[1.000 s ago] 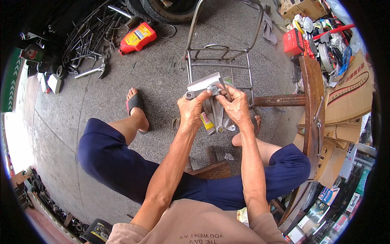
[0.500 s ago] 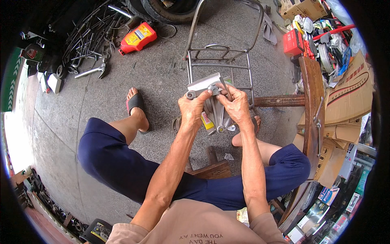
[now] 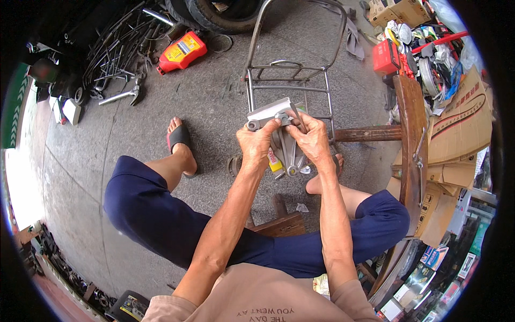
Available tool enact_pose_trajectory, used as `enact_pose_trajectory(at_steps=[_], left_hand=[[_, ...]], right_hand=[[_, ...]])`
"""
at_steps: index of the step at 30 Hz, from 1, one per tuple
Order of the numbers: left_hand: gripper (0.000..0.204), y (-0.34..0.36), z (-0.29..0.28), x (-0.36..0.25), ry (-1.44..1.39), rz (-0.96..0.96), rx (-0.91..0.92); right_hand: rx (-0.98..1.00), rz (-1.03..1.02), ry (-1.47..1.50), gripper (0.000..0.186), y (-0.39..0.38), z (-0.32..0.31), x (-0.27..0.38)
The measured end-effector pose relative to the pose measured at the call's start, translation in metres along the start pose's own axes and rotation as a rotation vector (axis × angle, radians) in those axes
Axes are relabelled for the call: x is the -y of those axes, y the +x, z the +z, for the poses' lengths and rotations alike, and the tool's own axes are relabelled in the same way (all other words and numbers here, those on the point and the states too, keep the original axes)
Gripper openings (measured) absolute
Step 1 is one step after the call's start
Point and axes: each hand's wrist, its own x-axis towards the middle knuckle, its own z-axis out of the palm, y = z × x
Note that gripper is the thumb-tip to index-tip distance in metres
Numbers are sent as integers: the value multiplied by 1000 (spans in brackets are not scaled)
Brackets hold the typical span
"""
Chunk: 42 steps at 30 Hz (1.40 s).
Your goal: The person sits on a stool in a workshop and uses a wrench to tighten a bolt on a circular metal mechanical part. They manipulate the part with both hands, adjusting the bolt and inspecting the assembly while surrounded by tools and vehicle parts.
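Between my hands is a grey cast-metal part (image 3: 261, 124) with a round eye at its left end. My left hand (image 3: 253, 144) grips it, thumb pressed on top near the middle. My right hand (image 3: 312, 141) is closed at its right end, fingers and thumb pinched together by a small raised bit of metal. A pale flat-sided piece (image 3: 270, 109) sits just beyond it, partly covered. Below the fingers is a larger grey metal piece with spreading arms (image 3: 291, 169); whether it is joined to the held part I cannot tell. A yellow box (image 3: 275, 163) lies beside it.
A tubular metal rack (image 3: 289, 86) stands right beyond my hands. To the right are a wooden bench frame (image 3: 412, 145) and cardboard (image 3: 458, 123). A red bottle (image 3: 182, 52), a hammer (image 3: 119, 96) and a tyre (image 3: 228, 19) lie farther off. A wooden stool (image 3: 281, 224) is below me.
Hardly anything differs. Both hands keep the same hold on the metal part, and my left hand and forearm have shifted very slightly to the right.
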Motion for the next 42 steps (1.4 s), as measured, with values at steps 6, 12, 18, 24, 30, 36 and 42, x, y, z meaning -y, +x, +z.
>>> enact_pose_trajectory(at_steps=[6, 12, 18, 24, 30, 36, 42], left_hand=[[22, -1, 1, -1, -50, -4, -7], [31, 6, -11, 5, 68, 41, 11], [33, -6, 4, -6, 146, -53, -38], [30, 5, -12, -16, 114, -48, -38], [27, 6, -2, 0, 135, -40, -31], [37, 5, -2, -10, 152, -101, -27], [35, -4, 7, -12, 146, -103, -86]], right_hand=[[-329, -19, 69, 34, -15, -21, 2], [-981, 369, 618, 61, -50, -62, -47], [-903, 881, 551, 55, -88, -35, -193], [-633, 872, 827, 57, -89, 85, -244], [17, 893, 1006, 53, -144, 89, -253], [30, 263, -447, 22, -124, 96, -257], [-281, 356, -533, 21, -111, 93, -293]])
